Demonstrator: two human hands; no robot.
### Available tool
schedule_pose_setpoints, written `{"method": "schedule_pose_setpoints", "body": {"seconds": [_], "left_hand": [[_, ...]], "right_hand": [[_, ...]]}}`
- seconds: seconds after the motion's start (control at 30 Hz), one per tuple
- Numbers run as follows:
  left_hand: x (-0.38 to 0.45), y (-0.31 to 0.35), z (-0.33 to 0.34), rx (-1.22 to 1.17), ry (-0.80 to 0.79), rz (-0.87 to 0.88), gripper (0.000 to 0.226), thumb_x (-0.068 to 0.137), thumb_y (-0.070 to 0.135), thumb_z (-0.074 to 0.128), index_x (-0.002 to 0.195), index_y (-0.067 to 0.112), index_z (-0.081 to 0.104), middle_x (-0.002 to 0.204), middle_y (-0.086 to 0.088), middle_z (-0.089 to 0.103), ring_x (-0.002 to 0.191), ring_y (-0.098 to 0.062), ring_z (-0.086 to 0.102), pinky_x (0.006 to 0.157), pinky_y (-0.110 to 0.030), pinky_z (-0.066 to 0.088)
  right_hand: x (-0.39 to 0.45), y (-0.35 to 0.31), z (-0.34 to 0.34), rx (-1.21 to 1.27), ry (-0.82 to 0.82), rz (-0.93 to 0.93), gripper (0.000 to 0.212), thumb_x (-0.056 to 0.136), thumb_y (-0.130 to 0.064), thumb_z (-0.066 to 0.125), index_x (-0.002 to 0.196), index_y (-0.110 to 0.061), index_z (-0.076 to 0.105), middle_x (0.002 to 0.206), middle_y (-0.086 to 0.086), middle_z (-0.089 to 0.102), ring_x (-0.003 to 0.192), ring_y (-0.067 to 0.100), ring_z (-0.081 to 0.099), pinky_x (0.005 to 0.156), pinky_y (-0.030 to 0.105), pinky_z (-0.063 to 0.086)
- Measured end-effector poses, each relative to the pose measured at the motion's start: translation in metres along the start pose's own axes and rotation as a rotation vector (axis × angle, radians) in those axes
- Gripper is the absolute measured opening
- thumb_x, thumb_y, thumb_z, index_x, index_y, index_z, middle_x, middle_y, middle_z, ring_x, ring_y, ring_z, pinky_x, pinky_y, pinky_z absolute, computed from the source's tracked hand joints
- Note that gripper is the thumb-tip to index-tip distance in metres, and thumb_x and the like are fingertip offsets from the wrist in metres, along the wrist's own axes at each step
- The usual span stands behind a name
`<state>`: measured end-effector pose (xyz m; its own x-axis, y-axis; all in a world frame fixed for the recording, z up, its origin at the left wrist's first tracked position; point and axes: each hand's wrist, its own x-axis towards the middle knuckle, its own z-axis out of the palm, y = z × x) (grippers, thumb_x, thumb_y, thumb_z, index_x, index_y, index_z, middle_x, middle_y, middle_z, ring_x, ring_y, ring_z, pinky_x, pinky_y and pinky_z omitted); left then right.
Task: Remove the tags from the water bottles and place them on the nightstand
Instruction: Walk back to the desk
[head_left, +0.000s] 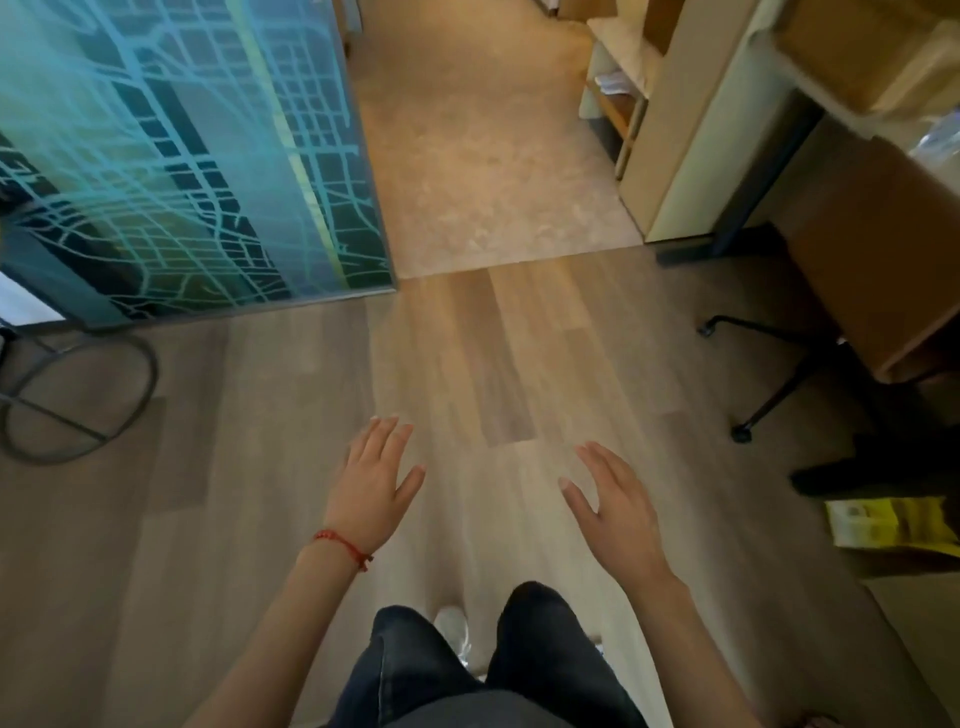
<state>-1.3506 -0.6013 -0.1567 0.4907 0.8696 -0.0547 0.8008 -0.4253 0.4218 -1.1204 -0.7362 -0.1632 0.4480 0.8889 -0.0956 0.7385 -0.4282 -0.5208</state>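
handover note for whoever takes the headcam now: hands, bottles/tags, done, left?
Left hand: open, empty, red bracelet on the wrist.
Right hand: open, empty.
Both hang over the wood floor; the person is standing, legs visible below.
Bottles, tags, nightstand: none in view. Patterned glass panel to the left, chair base and desk to the right, carpet ahead.
Done: nothing that shows here.
Left: find the bottles, pull the tags, put them on the nightstand.

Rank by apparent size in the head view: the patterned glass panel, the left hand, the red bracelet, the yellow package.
1. patterned glass panel
2. left hand
3. yellow package, partly cut off, so its rank below the hand is unsure
4. red bracelet
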Motion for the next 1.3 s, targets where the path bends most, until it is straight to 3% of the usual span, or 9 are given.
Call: {"method": "schedule_pose_setpoints", "body": {"seconds": [0.17, 0.27, 0.33, 0.5, 0.57, 0.73, 0.87, 1.03, 1.3], "left_hand": [[0.093, 0.013, 0.003, -0.013, -0.035, 0.056, 0.052, 0.092, 0.038, 0.046, 0.134, 0.009, 0.040, 0.145, -0.013, 0.037, 0.137, -0.029, 0.026, 0.110, -0.042, 0.024], [0.150, 0.029, 0.011, -0.032, -0.059, 0.098, 0.086, 0.083, 0.069, 0.008, 0.133, 0.008, 0.041, 0.143, -0.015, 0.039, 0.137, -0.031, 0.027, 0.111, -0.044, 0.024], [0.195, 0.041, 0.019, -0.039, -0.050, 0.113, 0.096, 0.077, 0.074, 0.000, 0.132, 0.007, 0.043, 0.142, -0.016, 0.041, 0.136, -0.033, 0.028, 0.111, -0.046, 0.025], [0.301, 0.082, 0.034, 0.031, -0.079, 0.133, 0.056, 0.091, 0.047, 0.038, 0.135, 0.013, 0.040, 0.145, -0.010, 0.038, 0.138, -0.028, 0.026, 0.111, -0.041, 0.022], [0.338, 0.099, 0.039, 0.048, -0.100, 0.172, 0.052, 0.091, 0.038, 0.047, 0.136, 0.014, 0.037, 0.147, -0.008, 0.035, 0.139, -0.025, 0.022, 0.112, -0.039, 0.019], [0.436, 0.154, 0.045, 0.039, -0.118, 0.253, 0.054, 0.091, 0.042, 0.043, 0.137, 0.013, 0.036, 0.147, -0.010, 0.034, 0.139, -0.026, 0.023, 0.112, -0.040, 0.020], [0.497, 0.184, 0.048, 0.027, -0.151, 0.322, 0.072, 0.081, 0.055, 0.018, 0.134, 0.010, 0.040, 0.145, -0.013, 0.037, 0.138, -0.029, 0.026, 0.111, -0.042, 0.022], [0.584, 0.205, 0.069, 0.040, -0.196, 0.473, 0.050, 0.090, 0.030, 0.052, 0.134, 0.010, 0.040, 0.145, -0.013, 0.036, 0.138, -0.029, 0.025, 0.109, -0.043, 0.026], [0.729, 0.265, 0.079, 0.031, -0.313, 0.684, 0.056, 0.089, 0.041, 0.040, 0.137, 0.011, 0.037, 0.148, -0.010, 0.032, 0.140, -0.026, 0.019, 0.112, -0.038, 0.019]], "right_hand": [[0.078, 0.009, -0.010, -0.003, -0.003, 0.050, 0.049, 0.092, -0.042, 0.047, 0.137, -0.022, 0.041, 0.148, -0.002, 0.037, 0.137, 0.015, 0.030, 0.107, 0.021, 0.015], [0.134, 0.023, -0.020, 0.003, 0.002, 0.076, 0.048, 0.092, -0.038, 0.050, 0.137, -0.024, 0.041, 0.147, -0.003, 0.038, 0.137, 0.014, 0.031, 0.108, 0.023, 0.018], [0.177, 0.036, -0.026, 0.011, 0.014, 0.102, 0.048, 0.092, -0.037, 0.051, 0.136, -0.023, 0.042, 0.146, -0.002, 0.039, 0.136, 0.015, 0.033, 0.109, 0.025, 0.020], [0.275, 0.062, -0.057, 0.015, 0.006, 0.095, 0.048, 0.092, -0.037, 0.050, 0.136, -0.018, 0.042, 0.147, 0.002, 0.038, 0.136, 0.018, 0.032, 0.111, 0.029, 0.021], [0.309, 0.073, -0.073, 0.009, 0.014, 0.081, 0.048, 0.092, -0.036, 0.050, 0.135, -0.016, 0.044, 0.146, 0.005, 0.040, 0.135, 0.020, 0.035, 0.111, 0.031, 0.024], [0.396, 0.101, -0.114, -0.026, -0.006, 0.098, 0.050, 0.094, -0.039, 0.045, 0.139, -0.018, 0.038, 0.149, 0.003, 0.033, 0.138, 0.019, 0.028, 0.114, 0.032, 0.021], [0.446, 0.114, -0.132, 0.012, 0.027, 0.135, 0.051, 0.094, -0.041, 0.043, 0.139, -0.019, 0.037, 0.149, 0.002, 0.033, 0.138, 0.018, 0.028, 0.114, 0.034, 0.024], [0.500, 0.133, -0.143, -0.010, 0.098, 0.232, 0.050, 0.094, -0.041, 0.044, 0.138, -0.019, 0.039, 0.148, 0.002, 0.036, 0.136, 0.019, 0.032, 0.110, 0.031, 0.026], [0.579, 0.158, -0.170, 0.043, 0.235, 0.487, 0.051, 0.093, -0.044, 0.044, 0.138, -0.023, 0.037, 0.147, -0.001, 0.036, 0.135, 0.017, 0.033, 0.108, 0.032, 0.029]]}}
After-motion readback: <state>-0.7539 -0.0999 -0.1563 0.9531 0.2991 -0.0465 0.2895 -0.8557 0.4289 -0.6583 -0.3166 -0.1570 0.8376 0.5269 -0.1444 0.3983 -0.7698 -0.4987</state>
